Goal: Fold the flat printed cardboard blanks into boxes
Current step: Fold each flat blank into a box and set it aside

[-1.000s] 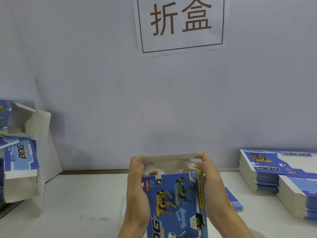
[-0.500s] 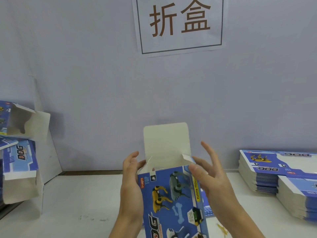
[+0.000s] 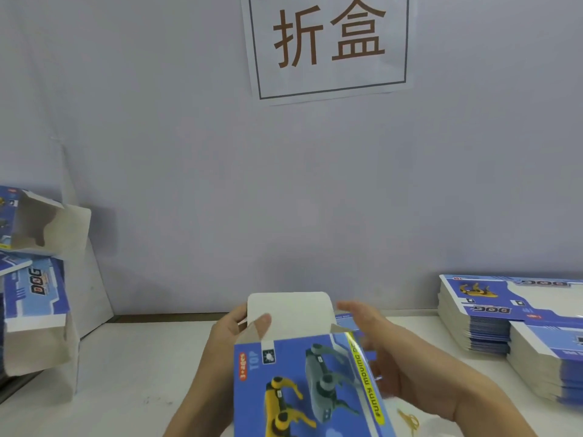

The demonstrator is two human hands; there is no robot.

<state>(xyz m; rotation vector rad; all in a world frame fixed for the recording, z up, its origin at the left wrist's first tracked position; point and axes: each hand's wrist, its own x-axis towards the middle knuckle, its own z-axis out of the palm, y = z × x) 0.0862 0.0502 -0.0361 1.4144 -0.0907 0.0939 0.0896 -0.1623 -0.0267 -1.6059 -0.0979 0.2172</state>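
**boxnoob:** so what are the fingers doing here?

**flapjack:** The left hand is curled round the left side of the box, thumb tip pressing on the white inside of the raised top flap, other fingers tucked behind it. The right hand sits just beside the box's right edge, fingers loosely spread and reaching toward 12 o'clock. It's blurred, so I can't tell if it actually touches the cardboard, but it isn't wrapped round anything.

**boxnoob:** and the box itself?

**flapjack:** Held above the white surface at about 6 o'clock in the view, top end still open with the lid flap standing up.

**boxnoob:** any readable print?

**flapjack:** Yeah. Front panel says "TOP" and "3+ages" sideways, plus a yellow strip reading "Funny moving" something, cut off. There's a yellow robot dog and a grey one. The stack of flat blanks at 3 o'clock shows "DOG" upside down, and the folded boxes at 9 o'clock show "DOG" too. The wall sign at 12 o'clock says 折盒 in brown.
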